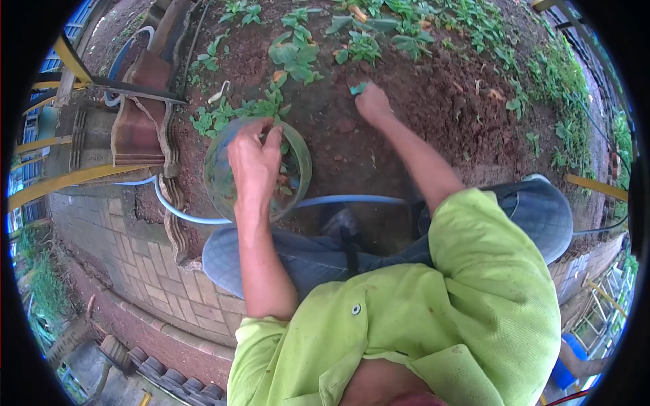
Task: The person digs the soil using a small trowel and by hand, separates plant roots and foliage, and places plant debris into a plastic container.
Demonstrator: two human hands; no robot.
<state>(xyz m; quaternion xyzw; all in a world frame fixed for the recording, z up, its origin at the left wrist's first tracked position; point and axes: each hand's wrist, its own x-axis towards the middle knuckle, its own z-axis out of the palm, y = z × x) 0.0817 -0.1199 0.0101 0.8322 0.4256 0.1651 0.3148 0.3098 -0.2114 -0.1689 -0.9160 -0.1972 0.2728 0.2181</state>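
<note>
A see-through, greenish round tub [302, 162] stands on the soil in front of my left knee, with some leaves and brownish bits visible in it. My left hand [256, 159] reaches across it, its fingers curled at the far rim. Farther forward and to the right, my right hand [374, 105] is closed close to the dark soil [342, 139]. A small teal-green piece [357, 88] sticks out from its fingers; what it belongs to is hidden. Low leafy plants [296, 54] grow just ahead of both hands.
A pale blue hose [359, 199] crosses the ground in front of my legs. Curved clay roof tiles [141, 115] edge the bed at left, beside brick paving [145, 260]. More green plants [562, 101] line the right side. A blue container [570, 358] is behind at right.
</note>
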